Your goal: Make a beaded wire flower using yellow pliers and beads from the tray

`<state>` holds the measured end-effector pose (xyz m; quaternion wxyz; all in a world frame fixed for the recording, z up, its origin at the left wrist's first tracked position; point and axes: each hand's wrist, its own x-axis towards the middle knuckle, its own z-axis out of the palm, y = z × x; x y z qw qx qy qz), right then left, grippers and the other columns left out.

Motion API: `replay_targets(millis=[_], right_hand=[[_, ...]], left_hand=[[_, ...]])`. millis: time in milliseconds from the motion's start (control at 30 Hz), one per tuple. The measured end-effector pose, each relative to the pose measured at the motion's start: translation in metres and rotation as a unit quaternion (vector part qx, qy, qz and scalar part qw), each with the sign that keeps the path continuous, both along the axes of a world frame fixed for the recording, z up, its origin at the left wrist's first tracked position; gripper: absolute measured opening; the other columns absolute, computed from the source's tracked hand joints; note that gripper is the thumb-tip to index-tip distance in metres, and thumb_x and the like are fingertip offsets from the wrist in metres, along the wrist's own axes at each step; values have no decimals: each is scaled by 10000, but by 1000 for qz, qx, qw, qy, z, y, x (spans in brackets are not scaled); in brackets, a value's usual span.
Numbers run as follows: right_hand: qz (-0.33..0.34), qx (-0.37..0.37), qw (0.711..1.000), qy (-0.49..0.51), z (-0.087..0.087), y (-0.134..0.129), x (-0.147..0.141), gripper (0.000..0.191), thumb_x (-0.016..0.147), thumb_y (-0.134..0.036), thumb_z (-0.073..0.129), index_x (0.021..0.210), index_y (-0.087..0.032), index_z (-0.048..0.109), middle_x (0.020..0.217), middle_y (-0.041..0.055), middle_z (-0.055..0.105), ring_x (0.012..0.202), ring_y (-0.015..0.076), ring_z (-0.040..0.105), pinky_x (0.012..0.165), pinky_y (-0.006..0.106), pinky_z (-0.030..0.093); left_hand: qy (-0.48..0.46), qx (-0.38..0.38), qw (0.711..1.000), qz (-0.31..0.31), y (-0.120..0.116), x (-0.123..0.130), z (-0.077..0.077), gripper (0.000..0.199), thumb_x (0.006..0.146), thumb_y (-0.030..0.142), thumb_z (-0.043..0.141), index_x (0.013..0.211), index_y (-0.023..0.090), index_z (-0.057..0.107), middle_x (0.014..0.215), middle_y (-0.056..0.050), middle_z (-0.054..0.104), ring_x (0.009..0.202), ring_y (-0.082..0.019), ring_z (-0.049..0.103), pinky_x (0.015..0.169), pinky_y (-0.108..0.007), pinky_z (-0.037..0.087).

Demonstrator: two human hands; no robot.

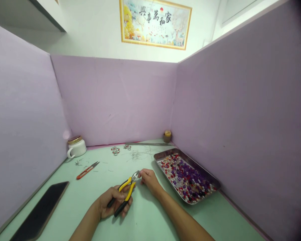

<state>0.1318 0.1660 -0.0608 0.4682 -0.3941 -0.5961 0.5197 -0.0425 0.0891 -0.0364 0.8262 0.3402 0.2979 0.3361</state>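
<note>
My left hand is wrapped round the yellow and black handles of a pair of pliers, whose metal jaws point away from me. Right at the jaws, my right hand is closed in a pinch; what its fingertips hold is too small to make out. To the right lies a metal tray with many small red, purple, white and black beads. Beyond the hands, thin wire pieces and small beaded rings rest on the green tabletop.
Orange-handled thread snips lie at the left, near a dark phone-like slab. A white lidded mug stands in the back left corner, a small yellow-topped jar in the back right. Thin rods lie along the back. Lilac panels enclose three sides.
</note>
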Motion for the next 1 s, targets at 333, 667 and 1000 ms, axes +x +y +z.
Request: replay_targets(millis=[333, 667, 1000], right_hand=[[0, -7, 1000, -1, -2, 2, 2, 233, 725, -297, 464, 588, -140, 568, 384, -67, 338, 399, 76, 334, 451, 199, 312], [7, -8, 1000, -7, 2, 1, 3, 229, 733, -267, 459, 595, -134, 584, 390, -60, 373, 416, 84, 365, 469, 203, 323], [1, -7, 1000, 1, 5, 0, 5, 200, 699, -193, 430, 573, -138, 575, 385, -60, 389, 401, 79, 383, 428, 185, 288]], left_hand=[[4, -7, 1000, 0, 1, 1, 2, 509, 615, 57, 448, 1120, 110, 412, 700, -99, 623, 491, -187, 590, 421, -296, 476], [3, -5, 1000, -1, 2, 2, 0, 607, 617, 68, 470, 1213, 125, 372, 703, -74, 594, 481, -177, 582, 411, -291, 475], [13, 6, 1000, -10, 3, 1, -2, 614, 633, 75, 453, 1233, 136, 337, 755, -86, 588, 510, -170, 577, 425, -282, 477]])
